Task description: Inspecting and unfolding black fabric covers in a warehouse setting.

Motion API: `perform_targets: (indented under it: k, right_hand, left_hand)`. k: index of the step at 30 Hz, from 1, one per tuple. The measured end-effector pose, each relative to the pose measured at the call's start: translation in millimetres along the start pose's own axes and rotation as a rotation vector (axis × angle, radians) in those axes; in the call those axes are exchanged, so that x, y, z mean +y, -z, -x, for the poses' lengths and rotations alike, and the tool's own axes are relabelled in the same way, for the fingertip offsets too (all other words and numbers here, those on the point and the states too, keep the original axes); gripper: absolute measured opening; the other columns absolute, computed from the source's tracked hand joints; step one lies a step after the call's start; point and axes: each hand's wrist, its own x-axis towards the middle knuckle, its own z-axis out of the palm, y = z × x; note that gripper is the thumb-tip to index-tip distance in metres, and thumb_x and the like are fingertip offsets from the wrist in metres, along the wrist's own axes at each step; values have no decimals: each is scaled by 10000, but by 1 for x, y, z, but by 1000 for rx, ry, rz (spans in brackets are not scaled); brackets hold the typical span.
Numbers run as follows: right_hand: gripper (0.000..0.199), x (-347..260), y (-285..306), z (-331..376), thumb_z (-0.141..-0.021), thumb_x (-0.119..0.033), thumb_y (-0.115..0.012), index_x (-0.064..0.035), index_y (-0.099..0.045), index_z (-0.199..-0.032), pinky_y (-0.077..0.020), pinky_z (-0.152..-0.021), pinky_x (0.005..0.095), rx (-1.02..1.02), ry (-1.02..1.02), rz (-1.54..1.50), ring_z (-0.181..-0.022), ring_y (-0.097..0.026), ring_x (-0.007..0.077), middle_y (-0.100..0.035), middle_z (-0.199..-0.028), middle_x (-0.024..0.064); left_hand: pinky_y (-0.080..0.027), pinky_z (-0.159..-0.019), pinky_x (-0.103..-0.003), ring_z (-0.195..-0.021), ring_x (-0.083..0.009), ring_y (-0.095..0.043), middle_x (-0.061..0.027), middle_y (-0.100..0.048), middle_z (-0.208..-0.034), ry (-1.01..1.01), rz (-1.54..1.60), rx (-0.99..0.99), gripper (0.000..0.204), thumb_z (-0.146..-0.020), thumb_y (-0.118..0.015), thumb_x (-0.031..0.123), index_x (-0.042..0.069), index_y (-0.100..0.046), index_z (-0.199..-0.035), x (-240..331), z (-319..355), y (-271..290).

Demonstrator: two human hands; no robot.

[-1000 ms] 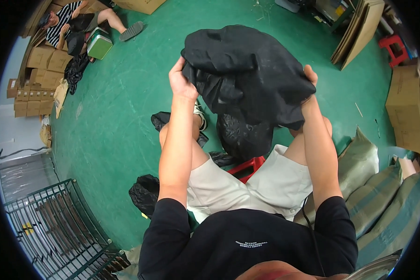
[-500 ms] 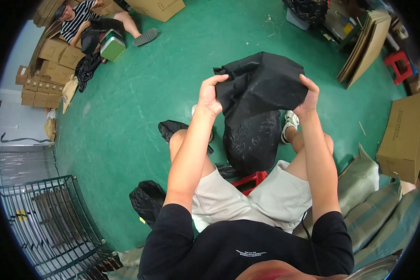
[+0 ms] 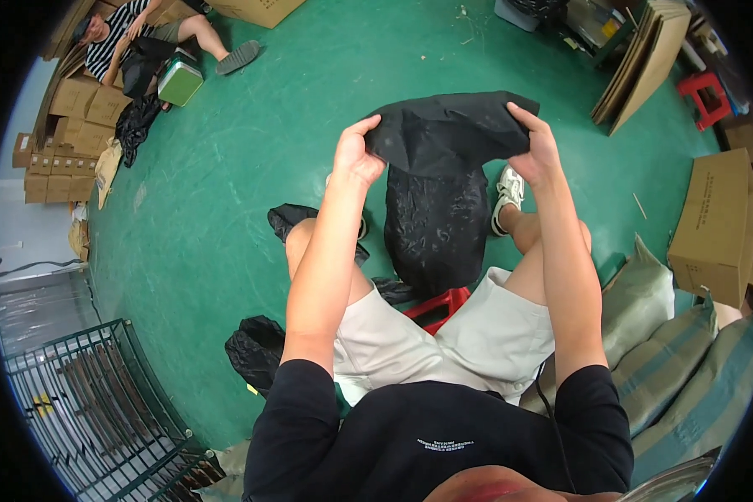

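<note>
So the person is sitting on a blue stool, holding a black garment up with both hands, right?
Not quite: the stool is red, not blue. The head view shows it between the legs. The left hand and right hand do hold the black garment.

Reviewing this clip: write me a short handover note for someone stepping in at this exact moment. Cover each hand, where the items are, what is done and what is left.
Left hand: pinching the left end of a folded black fabric piece, held up in front of the body.
Right hand: gripping the right end of the same piece.
Below it, a crinkled glossy black plastic bag hangs between the knees, above a red plastic stool.
Two more black bundles lie on the green floor at the left.
Done: the fabric looks folded flat.
Left: it is not yet inside the bag; I cannot tell whether the bag's mouth is open.
</note>
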Motion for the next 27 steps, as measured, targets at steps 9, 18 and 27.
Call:
perform_targets:
  k: [9,18,27]
  right_hand:
    - [257,0,-15,-17,-907,-26,-560,-54,-569,-1162,-494,-951,421,-229,376,62,-1044,-633,257,-646,-1148,109]
    - [151,34,26,-28,-973,-174,-542,-55,-569,-1062,-507,-809,395,243,258,299,-922,-625,199,-652,-1030,56]
    - [200,175,176,4,-948,-253,-494,-62,-509,-1004,-394,-397,348,736,-143,850,-502,-477,199,-489,-738,77]
  left_hand:
    - [-448,-1001,-443,-1115,-269,-592,-84,-607,-1220,-310,-52,-344,325,-915,-547,7,93,-543,-1229,-18,10,-47]
    - [-550,-841,-396,-993,-257,-646,-128,-642,-1118,-319,-136,30,310,-907,-631,103,5,-552,-1190,-36,-39,7]
    - [-470,-847,-410,-974,-344,-643,-278,-655,-1025,-152,-976,751,460,-895,-641,316,-127,-623,-1018,-151,-32,203]
